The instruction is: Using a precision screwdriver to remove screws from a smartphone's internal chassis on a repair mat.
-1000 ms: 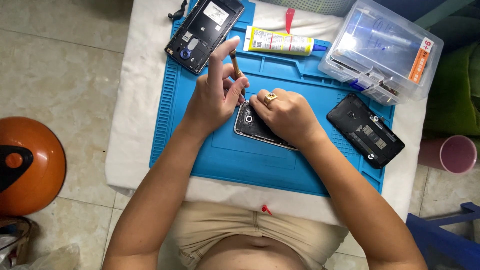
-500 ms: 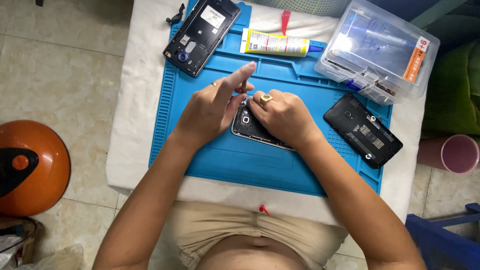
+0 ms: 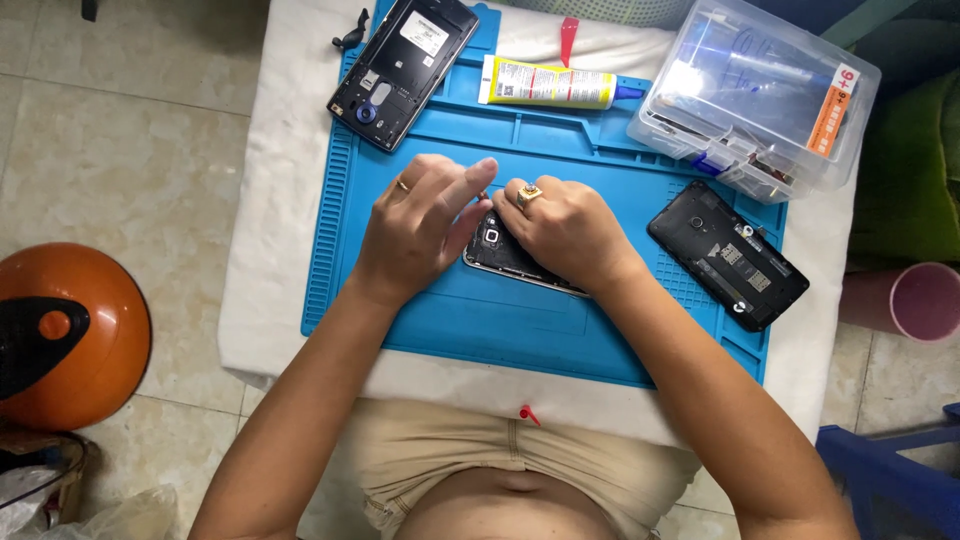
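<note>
Blue silicone mat (image 3: pixel 420 310): lying flat on the white-covered counter (image 3: pixel 270 300), serving as a soft work bed under every phone part; ribbed left edge and moulded top troughs keeping small pieces from rolling off.
Opened phone (image 3: pixel 497 250): resting near the mat's middle, tilted slightly, back side up with camera ring showing; mostly hidden beneath both hands.
Left hand (image 3: pixel 415 232): pressing down on the phone's left end, fingers spread apart and not clamped, index finger reaching toward the upper edge; apparently steadying the body against sliding.
Right hand (image 3: pixel 570 232): curled together over the phone's right part, knuckles up, ringed finger nearest the left hand; whether a tool is being pinched underneath cannot be told.
Second phone frame (image 3: pixel 403 70): lying at the mat's top left corner, inner side up, set well apart from the hands.
Black back cover (image 3: pixel 727 255): lying at the mat's right side, inside facing up, just beyond the right wrist.
Yellow glue tube (image 3: pixel 548 84): lying in the top trough, blue nozzle pointing right, near at reach.
Clear plastic box (image 3: pixel 755 95): standing at the counter's top right corner, lid shut, overlapping the mat edge.
Orange round object (image 3: pixel 75 335): sitting on the floor to the left, well apart.
</note>
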